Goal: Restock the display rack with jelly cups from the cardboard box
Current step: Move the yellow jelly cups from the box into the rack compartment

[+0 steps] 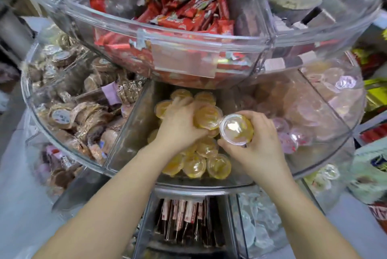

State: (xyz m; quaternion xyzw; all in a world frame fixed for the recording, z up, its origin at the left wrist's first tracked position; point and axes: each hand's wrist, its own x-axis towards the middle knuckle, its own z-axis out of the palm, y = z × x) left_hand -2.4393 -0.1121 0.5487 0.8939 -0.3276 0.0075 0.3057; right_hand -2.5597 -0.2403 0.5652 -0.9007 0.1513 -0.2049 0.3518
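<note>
Right hand curling its grip around a small clear plastic jelly cup with yellow filling, thumb beneath and fingers wrapped over the far side, lid tilted up toward the camera. Holding that cup just above the middle wedge of the clear round tiered display rack. A small mark showing on the lid, too blurred for reading.

Left hand reaching into the same wedge just left of the right grip, fingers bent and closing on a second clear yellow-filled jelly cup, its rim touching the cup in the right grip. Exactly how tightly the left fingers are clamping, hard to tell, though the cup is sitting against the fingertips and thumb.

Lying below and beyond both grips, a heap of matching yellow jelly cups filling the wedge floor.

Sitting right of the right grip, in the neighbouring wedge, pale pink lidded cups. Lying left of the left grip, brown round foil-wrapped sweets with white round labels, print unreadable. Piled above both grips in the upper tier, red wrapped chocolate bars, lettering blurred. Standing below the wrists in the lower tier, dark upright packets with red-and-white labels, writing illegible.
</note>
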